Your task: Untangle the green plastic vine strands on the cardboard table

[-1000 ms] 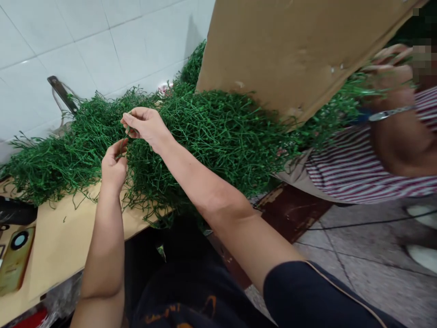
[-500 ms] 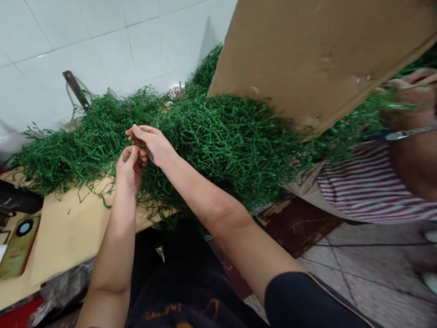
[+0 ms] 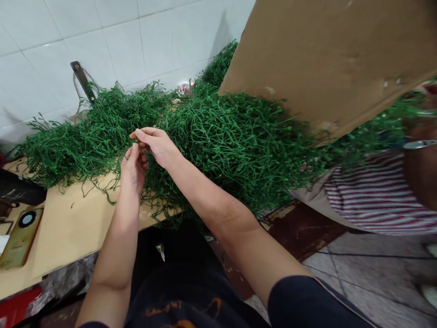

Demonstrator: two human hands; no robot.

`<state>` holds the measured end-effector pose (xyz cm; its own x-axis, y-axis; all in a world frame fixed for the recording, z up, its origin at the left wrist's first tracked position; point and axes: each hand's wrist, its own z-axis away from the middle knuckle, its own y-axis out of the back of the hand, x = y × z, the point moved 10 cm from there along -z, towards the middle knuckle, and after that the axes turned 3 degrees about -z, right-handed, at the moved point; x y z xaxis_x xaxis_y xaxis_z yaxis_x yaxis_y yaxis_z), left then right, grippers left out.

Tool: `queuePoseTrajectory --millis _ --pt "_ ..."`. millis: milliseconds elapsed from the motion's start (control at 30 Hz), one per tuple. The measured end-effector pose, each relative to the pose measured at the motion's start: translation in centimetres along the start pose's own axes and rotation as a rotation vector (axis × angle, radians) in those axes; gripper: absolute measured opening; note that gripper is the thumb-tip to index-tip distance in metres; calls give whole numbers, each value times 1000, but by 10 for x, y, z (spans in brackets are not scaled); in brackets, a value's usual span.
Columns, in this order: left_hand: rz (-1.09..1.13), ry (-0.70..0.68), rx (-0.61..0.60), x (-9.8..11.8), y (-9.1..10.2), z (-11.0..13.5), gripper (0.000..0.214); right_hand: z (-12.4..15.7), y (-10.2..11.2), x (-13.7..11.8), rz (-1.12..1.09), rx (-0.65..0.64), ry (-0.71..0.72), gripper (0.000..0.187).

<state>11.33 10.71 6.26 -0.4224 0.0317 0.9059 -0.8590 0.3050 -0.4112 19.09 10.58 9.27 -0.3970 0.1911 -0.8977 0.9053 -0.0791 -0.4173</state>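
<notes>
A long heap of thin green plant stems (image 3: 218, 136), plastic-looking with small budded tips, lies across the table. My left hand (image 3: 134, 168) is closed at the heap's near edge, thumb and fingers pinching a thin green stem that is mostly hidden by the fingers. Just above it, my right hand (image 3: 155, 143) pinches the same spot, fingertips almost touching those of the left. Loose stems trail onto the tan board below my hands.
A large cardboard sheet (image 3: 324, 64) leans over the heap at right, with a person in a striped garment (image 3: 382, 191) beyond. At left are a phone (image 3: 22, 239), a black cylinder (image 3: 22, 187) and the tan board (image 3: 71, 228). A tiled wall (image 3: 102, 50) stands behind.
The view has shifted slightly, so everything sits a little further right. My hands stay together, the left fingertips now closer up under the right. The other person's hand has moved mostly out of sight.
</notes>
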Motion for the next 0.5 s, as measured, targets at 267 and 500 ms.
queuePoseTrajectory --millis 267,500 --pt "21 207 -141 -11 -16 5 56 -1 8 -17 403 29 186 18" --pt "-40 206 -124 -15 -19 13 57 -2 21 -31 716 88 320 21"
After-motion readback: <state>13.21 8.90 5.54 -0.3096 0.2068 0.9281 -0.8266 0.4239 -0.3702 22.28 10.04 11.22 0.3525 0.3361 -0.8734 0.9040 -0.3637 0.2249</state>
